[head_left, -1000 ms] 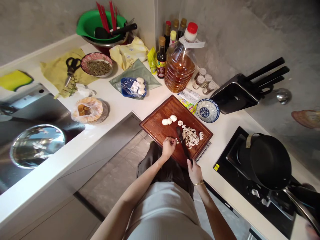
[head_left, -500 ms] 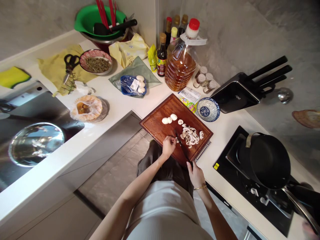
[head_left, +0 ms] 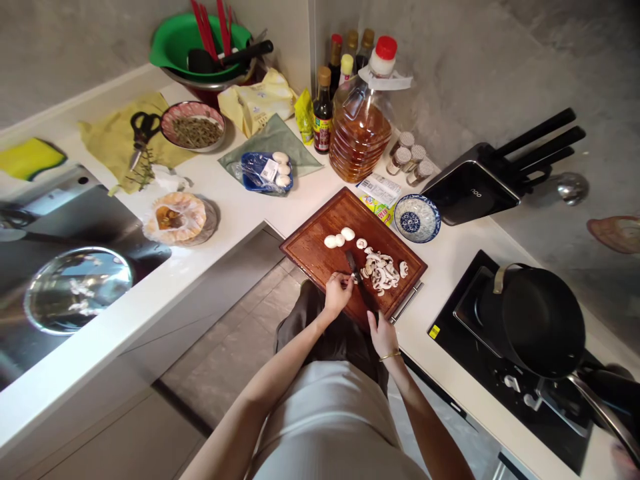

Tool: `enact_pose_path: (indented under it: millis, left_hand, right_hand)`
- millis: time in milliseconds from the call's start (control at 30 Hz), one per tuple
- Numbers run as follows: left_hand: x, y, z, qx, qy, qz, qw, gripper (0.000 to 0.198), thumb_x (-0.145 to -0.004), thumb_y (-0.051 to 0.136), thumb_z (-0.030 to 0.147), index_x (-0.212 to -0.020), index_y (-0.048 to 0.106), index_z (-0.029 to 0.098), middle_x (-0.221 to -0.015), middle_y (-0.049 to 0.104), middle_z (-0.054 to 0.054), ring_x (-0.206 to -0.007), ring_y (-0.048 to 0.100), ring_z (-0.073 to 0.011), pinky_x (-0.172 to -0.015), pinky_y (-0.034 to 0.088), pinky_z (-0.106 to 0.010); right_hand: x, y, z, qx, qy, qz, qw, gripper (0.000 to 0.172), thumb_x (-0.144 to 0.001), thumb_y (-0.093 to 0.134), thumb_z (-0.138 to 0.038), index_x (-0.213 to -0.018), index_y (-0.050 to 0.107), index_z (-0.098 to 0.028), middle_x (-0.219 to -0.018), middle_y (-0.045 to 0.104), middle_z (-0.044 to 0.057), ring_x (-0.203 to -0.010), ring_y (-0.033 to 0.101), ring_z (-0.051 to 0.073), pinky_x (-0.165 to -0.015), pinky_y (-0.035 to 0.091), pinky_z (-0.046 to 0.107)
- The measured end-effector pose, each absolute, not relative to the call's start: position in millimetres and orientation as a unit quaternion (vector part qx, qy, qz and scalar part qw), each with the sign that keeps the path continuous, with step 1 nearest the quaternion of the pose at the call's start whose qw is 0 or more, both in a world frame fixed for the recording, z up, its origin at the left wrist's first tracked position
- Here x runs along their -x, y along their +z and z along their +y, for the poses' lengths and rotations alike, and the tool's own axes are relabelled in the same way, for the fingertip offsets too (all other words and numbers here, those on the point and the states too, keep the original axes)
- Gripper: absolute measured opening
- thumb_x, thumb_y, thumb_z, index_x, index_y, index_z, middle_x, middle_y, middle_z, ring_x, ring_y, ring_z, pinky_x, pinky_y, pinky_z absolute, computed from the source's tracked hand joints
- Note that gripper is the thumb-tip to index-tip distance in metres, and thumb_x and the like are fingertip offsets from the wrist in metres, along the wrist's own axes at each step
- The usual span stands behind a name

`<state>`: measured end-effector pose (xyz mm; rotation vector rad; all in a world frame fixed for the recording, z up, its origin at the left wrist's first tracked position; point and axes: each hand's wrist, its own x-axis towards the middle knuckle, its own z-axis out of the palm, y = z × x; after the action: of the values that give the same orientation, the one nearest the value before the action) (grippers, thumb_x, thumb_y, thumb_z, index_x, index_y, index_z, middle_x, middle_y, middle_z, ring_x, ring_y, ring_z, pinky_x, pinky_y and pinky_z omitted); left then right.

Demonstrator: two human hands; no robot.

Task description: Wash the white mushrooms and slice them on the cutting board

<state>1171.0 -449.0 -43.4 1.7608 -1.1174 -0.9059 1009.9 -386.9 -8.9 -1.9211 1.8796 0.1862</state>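
Observation:
A brown wooden cutting board point(head_left: 316, 248) lies at the counter's corner edge before me. My right hand point(head_left: 383, 335) is closed round the handle of a dark-bladed knife point(head_left: 353, 264), whose blade points away over the board. Just left of the blade, my left hand point(head_left: 339, 293) pinches a small white mushroom piece point(head_left: 355, 279), mostly hidden by the fingers. Sliced mushrooms point(head_left: 384, 272) are heaped to the right of the knife. Farther up the board sit several whole white mushrooms point(head_left: 340, 239).
Behind the board stand an oil jug point(head_left: 361, 137), a patterned bowl point(head_left: 417, 219) and a knife block point(head_left: 475, 190). A blue mushroom tray point(head_left: 257, 171) lies back left. The sink point(head_left: 150, 257) is at left; a black pan point(head_left: 543, 320) rests on the stove at right.
The knife has slid forward across the board, its tip now farther from me. My right hand has moved slightly forward and left with it. My left hand stays nearly in place.

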Motion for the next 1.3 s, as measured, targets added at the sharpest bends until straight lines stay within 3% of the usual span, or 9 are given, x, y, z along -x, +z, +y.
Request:
enact_pose_path:
  millis: [300, 533, 767, 1300]
  left_hand:
    - [-1171.4, -40.6, -456.6, -0.732, -0.356, -0.449, 0.369, 0.019, -0.078, 0.057, 0.021, -0.060, 0.059, 0.015, -0.070, 0.059, -0.003, -0.061, 0.056, -0.0110, -0.065, 0.046, -0.024]
    - [-1170.4, -39.8, -466.6, -0.756, -0.318, -0.485, 0.304, 0.016, -0.077, 0.054, 0.015, -0.062, 0.061, 0.014, -0.070, 0.060, -0.007, -0.064, 0.058, -0.0143, -0.068, 0.046, -0.027]
    - [-1171.6, -42.1, -464.8, -0.748, -0.324, -0.486, 0.316, 0.017, -0.077, 0.053, 0.014, -0.063, 0.061, 0.014, -0.071, 0.061, -0.007, -0.064, 0.058, -0.0139, -0.069, 0.046, -0.027]
    - [-1171.7, -46.6, -463.8, -0.740, -0.330, -0.488, 0.326, 0.015, -0.077, 0.053, 0.015, -0.063, 0.060, 0.015, -0.071, 0.058, -0.005, -0.062, 0.056, -0.0129, -0.066, 0.046, -0.026]
  right_hand:
    - [-1009.3, -3.1, -394.3, 0.698, 0.032, 0.673, 0.243, 0.053, -0.095, 0.023, -0.048, -0.103, 0.061, -0.013, -0.083, 0.071, 0.013, -0.074, 0.068, 0.021, -0.064, 0.044, 0.025]
    - [-1005.2, 7.4, -397.7, 0.697, 0.001, 0.679, 0.231, 0.055, -0.095, 0.021, -0.047, -0.110, 0.060, -0.012, -0.096, 0.070, 0.015, -0.081, 0.068, 0.021, -0.068, 0.045, 0.026]
    - [-1002.0, 19.6, -389.9, 0.687, 0.034, 0.695, 0.211, 0.063, -0.094, 0.016, -0.053, -0.107, 0.060, -0.011, -0.082, 0.071, 0.015, -0.069, 0.067, 0.023, -0.058, 0.040, 0.027]
    - [-1014.8, 25.8, -379.8, 0.694, 0.092, 0.684, 0.204, 0.059, -0.095, 0.017, -0.050, -0.109, 0.058, -0.011, -0.080, 0.072, 0.014, -0.070, 0.069, 0.023, -0.056, 0.039, 0.026]
